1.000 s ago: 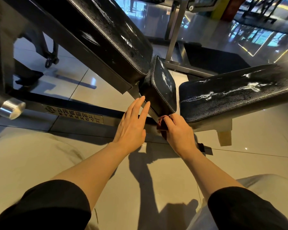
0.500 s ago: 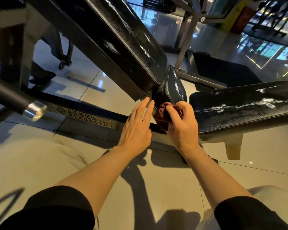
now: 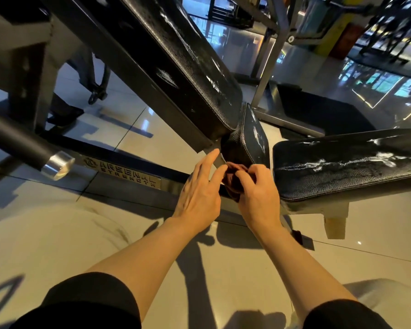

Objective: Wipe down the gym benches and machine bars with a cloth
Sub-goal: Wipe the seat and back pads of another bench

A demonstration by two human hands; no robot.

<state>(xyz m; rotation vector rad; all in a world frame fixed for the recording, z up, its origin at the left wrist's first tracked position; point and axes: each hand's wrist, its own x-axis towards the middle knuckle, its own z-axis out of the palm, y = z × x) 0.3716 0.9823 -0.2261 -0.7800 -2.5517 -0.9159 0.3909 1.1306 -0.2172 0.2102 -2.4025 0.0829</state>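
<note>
A dark red cloth [image 3: 233, 178] is bunched in my right hand [image 3: 259, 193], whose fingers curl round it just below the small black seat pad [image 3: 252, 138] of the incline bench. My left hand [image 3: 199, 191] is beside it with straight fingers, fingertips touching the cloth and the bench frame near the pad. The long black back pad [image 3: 176, 67] slopes up to the upper left. A flat black bench pad [image 3: 347, 167] with white scuffs lies at the right.
A black frame rail [image 3: 128, 167] with an "Arsenal Strength" plate runs along the tiled floor. A black bar with a chrome end [image 3: 55, 165] juts in from the left. Grey metal uprights [image 3: 268, 67] and a dark mat [image 3: 325, 115] stand behind the benches.
The view has tilted, so the benches sit lower and closer. My right hand has stayed at the seat pad's lower edge, regripping the cloth with more curled fingers. My left hand stays beside it.
</note>
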